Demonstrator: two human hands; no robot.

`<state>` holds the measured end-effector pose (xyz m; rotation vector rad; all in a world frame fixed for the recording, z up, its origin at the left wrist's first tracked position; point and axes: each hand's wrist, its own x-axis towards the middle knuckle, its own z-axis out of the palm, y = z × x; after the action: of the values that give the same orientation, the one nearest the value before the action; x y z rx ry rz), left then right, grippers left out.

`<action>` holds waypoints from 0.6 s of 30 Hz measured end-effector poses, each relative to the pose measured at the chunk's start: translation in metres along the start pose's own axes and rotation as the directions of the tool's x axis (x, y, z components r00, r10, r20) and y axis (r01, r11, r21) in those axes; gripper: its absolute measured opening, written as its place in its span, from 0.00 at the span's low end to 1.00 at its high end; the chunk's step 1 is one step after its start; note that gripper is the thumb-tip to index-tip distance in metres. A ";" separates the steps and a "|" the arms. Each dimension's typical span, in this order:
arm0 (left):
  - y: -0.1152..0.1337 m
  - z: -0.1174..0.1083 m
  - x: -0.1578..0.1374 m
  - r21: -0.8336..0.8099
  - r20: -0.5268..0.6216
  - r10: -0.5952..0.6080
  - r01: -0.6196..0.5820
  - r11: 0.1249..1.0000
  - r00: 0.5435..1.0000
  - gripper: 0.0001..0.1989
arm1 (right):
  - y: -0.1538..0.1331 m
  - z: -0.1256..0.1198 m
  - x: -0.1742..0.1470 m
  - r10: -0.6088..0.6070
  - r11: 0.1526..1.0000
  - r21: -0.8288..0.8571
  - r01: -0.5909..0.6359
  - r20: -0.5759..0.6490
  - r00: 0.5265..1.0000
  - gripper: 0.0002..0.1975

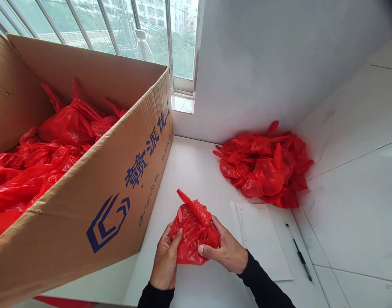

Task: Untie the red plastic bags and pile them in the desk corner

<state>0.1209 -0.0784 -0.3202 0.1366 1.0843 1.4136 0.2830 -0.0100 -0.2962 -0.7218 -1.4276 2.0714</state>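
A knotted red plastic bag is held between both hands over the white table, its tied handle sticking up at the top. My left hand grips its left side, thumb on the front. On the right side, my right hand has its thumb pressed to the bag's front and its fingers partly hidden behind it. Whatever the bag contains is hidden by the red plastic.
At the left, a large open cardboard box holds several red bags. A pile of red bags lies against the wall. A notebook and black pen lie to the right. Behind the box is a barred window with a plastic bottle.
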 end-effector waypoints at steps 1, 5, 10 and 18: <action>0.000 0.001 -0.002 -0.021 -0.003 -0.028 0.028 0.999 1.000 0.30 | 0.002 0.000 0.001 0.001 1.000 -0.008 -0.001 -0.035 0.999 0.28; -0.002 0.007 -0.015 -0.061 0.135 -0.022 0.031 0.998 0.991 0.35 | 0.005 -0.002 0.007 -0.043 0.996 -0.090 0.024 -0.208 0.977 0.19; 0.000 0.009 -0.017 0.056 0.167 0.062 -0.072 0.996 0.984 0.49 | -0.006 -0.007 0.006 -0.070 0.994 -0.091 0.059 -0.120 0.990 0.23; -0.003 0.001 -0.003 0.139 0.066 -0.019 0.009 0.990 0.998 0.39 | -0.005 -0.004 0.004 -0.031 0.997 -0.069 0.018 -0.190 0.981 0.20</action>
<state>0.1248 -0.0815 -0.3201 0.2746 1.1257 1.3116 0.2833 -0.0028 -0.2930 -0.8994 -1.3952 1.8869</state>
